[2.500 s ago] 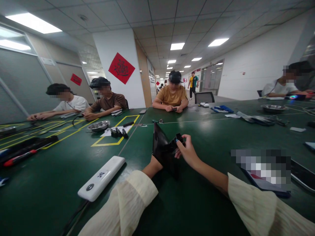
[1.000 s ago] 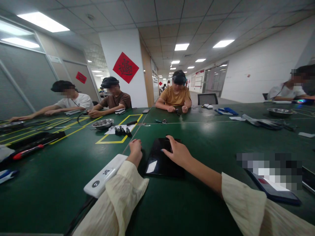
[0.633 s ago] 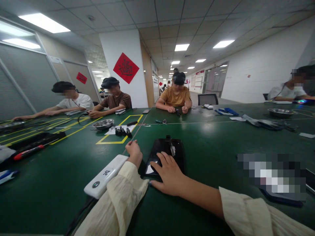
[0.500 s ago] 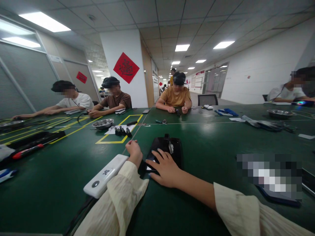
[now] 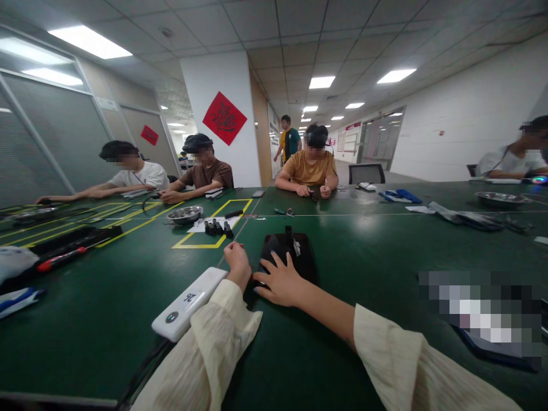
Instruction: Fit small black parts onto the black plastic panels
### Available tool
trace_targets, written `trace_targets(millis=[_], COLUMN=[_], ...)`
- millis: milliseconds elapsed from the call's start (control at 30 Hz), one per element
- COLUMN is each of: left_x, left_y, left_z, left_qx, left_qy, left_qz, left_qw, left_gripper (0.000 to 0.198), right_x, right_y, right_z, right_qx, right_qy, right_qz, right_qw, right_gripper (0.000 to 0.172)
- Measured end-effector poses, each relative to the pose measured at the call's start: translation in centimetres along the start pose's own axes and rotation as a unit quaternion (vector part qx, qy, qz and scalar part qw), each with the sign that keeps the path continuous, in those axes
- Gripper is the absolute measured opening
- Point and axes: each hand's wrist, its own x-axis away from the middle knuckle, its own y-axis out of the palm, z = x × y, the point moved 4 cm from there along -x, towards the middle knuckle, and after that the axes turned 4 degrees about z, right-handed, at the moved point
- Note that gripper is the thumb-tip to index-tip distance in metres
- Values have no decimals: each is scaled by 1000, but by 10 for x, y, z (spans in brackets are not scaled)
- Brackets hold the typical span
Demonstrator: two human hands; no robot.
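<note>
On the green table in front of me lies a flat black plate-like object (image 5: 305, 260) with rounded corners. A short black post (image 5: 288, 235) rises at its far end, and a small whitish piece (image 5: 297, 248) is beside the post. My right hand (image 5: 280, 279) lies palm down over the near left part of the plate, fingers spread. Just left of the plate, my left hand (image 5: 238, 264) rests with its fingers curled in; whether anything is inside is hidden. Beside my left forearm is a white power bank (image 5: 190, 305) marked 26, with a black cable.
Beyond my left hand, several black cylindrical parts (image 5: 218, 229) stand on white paper near a metal bowl (image 5: 185, 214). Pliers (image 5: 285, 212) lie farther off. A pixelated device (image 5: 483, 319) lies right. A person (image 5: 308, 168) sits opposite; others sit at both sides.
My right hand has moved slightly farther over the plate, and a white patch beneath its fingers is now covered. The left hand stays curled. The view has shifted slightly; a standing person shows more behind.
</note>
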Motion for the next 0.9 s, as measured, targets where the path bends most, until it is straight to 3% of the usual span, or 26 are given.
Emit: trace_targets(millis=[233, 500, 633, 900], left_x=[10, 25, 35, 44], left_y=[0, 3, 8, 10], left_z=[3, 8, 7, 3], left_qx=[-10, -22, -24, -23], left_qy=[-59, -53, -23, -2], left_qz=[-21, -65, -95, -135], left_qw=[998, 996, 995, 991], left_gripper=[6, 6, 8, 9], right_x=[20, 44, 61, 102], right_y=[-6, -15, -24, -40], right_z=[31, 84, 116, 199], right_qx=[8, 42, 83, 65], right_qy=[148, 237, 323, 478], right_qz=[4, -12, -25, -82], right_qw=[989, 971, 942, 872], right_gripper=[39, 42, 46, 56])
